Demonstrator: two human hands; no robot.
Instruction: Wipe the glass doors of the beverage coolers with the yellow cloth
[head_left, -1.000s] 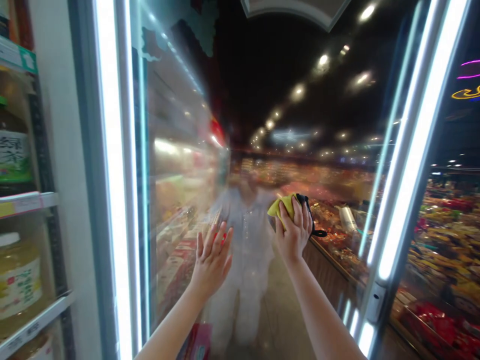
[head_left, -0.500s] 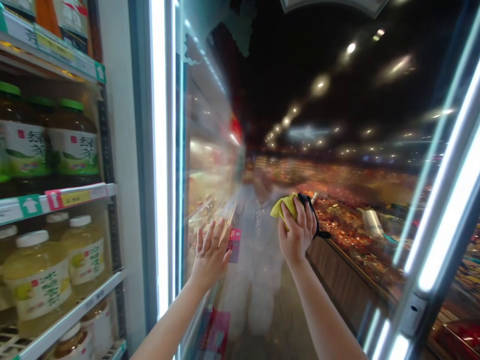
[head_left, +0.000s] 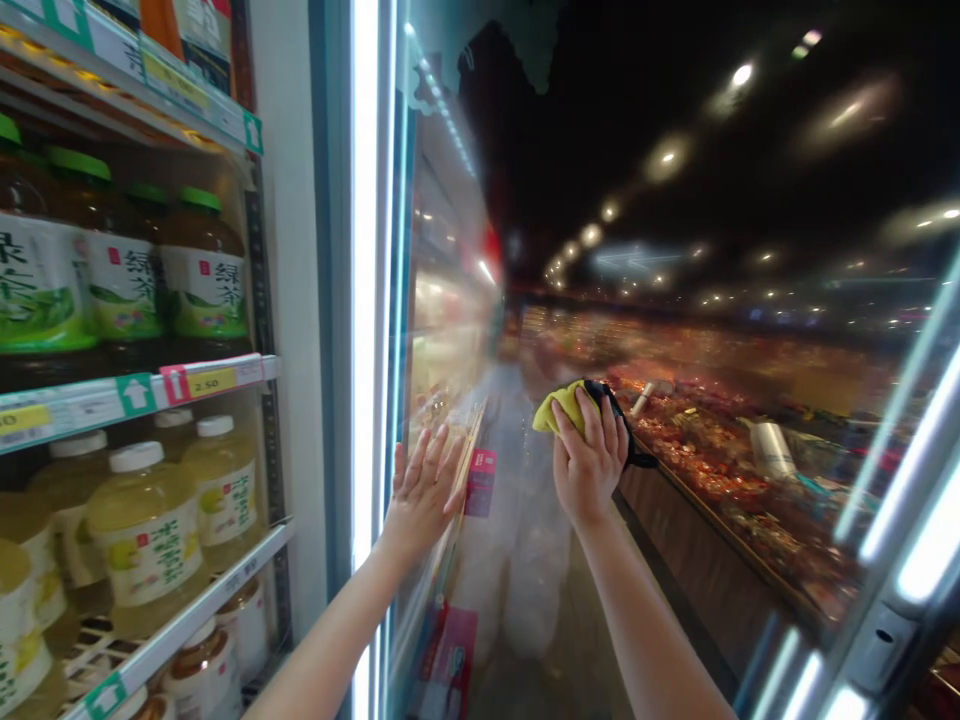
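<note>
A glass door pane [head_left: 675, 600] with bright light strips spans the middle and right of the view. Flat against its left part rests my left hand [head_left: 424, 490], empty, with its fingers spread. My right hand [head_left: 591, 455], farther right, presses a yellow cloth [head_left: 559, 408] with a black part against the glass. The cloth is bunched under its fingers, and its underside is hidden.
At the left, shelves [head_left: 142, 395] hold green-capped tea bottles [head_left: 202, 270] and white-capped bottles [head_left: 154, 540]. The door frame [head_left: 874, 640] slants along the right edge. Through the glass show an aisle and a long bin of packaged goods [head_left: 705, 450].
The view has turned left, so the shelves and door frame sit farther right. Both hands stay on the glass. The pale figure seen in the glass has faded.
</note>
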